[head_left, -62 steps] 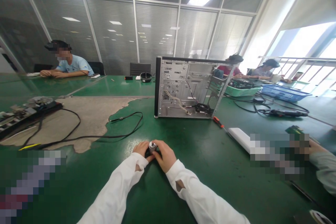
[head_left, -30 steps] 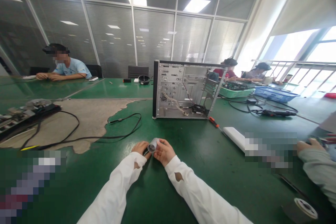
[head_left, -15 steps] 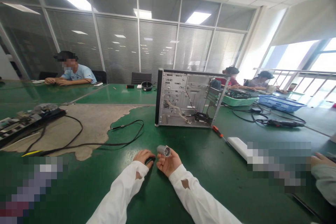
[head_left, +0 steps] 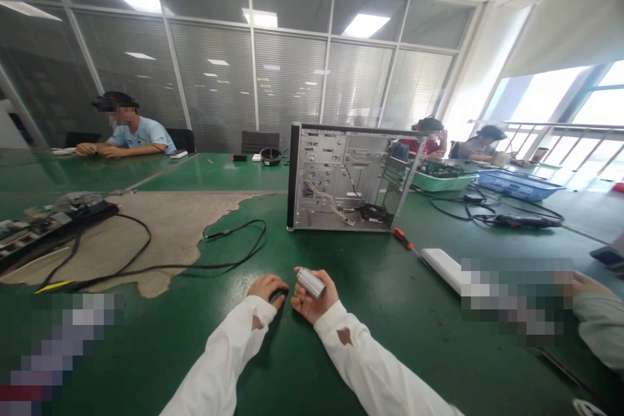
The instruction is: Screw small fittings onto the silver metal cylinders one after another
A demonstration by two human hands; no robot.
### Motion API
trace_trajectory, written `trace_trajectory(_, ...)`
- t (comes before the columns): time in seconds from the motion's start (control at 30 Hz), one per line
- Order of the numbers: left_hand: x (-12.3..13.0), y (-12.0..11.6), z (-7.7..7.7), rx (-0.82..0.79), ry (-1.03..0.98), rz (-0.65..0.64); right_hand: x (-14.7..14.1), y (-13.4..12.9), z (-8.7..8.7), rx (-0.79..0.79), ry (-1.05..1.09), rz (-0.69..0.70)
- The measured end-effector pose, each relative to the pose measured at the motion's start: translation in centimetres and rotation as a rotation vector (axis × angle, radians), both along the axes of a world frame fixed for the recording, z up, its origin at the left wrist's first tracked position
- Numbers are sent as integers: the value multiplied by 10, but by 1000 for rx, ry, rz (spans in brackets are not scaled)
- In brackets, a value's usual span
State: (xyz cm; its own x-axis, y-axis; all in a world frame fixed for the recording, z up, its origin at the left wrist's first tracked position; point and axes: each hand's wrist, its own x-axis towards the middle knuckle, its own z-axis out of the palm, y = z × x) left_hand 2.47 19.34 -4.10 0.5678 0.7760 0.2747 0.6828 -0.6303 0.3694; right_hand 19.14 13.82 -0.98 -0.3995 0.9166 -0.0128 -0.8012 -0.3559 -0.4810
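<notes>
My left hand (head_left: 266, 287) rests low over the green table with its fingers curled around a small black object (head_left: 279, 294), whose kind I cannot make out. Close beside it, my right hand (head_left: 312, 312) is turned partly palm up and grips a ribbed silver-grey metal cylinder (head_left: 312, 283). The cylinder lies tilted across the fingers, its smaller end towards the left. A gap separates the two hands. Beyond them an opened computer case (head_left: 329, 159) stands upright, with loose wires and a black fan (head_left: 374, 213) inside.
An orange-handled screwdriver (head_left: 403, 238) lies near the case's right corner, beside a long white bar (head_left: 441, 266). A black cable (head_left: 195, 267) runs leftward to a cluttered black strip (head_left: 92, 211). Green (head_left: 446, 182) and blue baskets (head_left: 519, 185) stand right. Another person's hand (head_left: 585, 286) is at far right.
The cylinder has turned in my right hand: its open end faced me before, and now its long side shows. My left hand has hardly moved. The view has shifted slightly.
</notes>
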Motion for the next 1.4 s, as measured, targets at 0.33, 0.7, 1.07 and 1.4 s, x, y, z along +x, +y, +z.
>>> trace_trajectory(0.33, -1, 3, -1, -11, 40, 2, -24, -6, 4, 157, -315, -287)
trace_trajectory(0.7, 0, 5, 1, -32, 111, 14, -21, -7, -1, 337, -598, -418)
trace_trajectory(1.07, 0, 2, 4, -45, 44, 21, -14, -1, -6, 283, -796, -731)
trace_trajectory(1.4, 3, -5, 8, -16, -13, 44, -11, -5, -5, 515, -1093, -681)
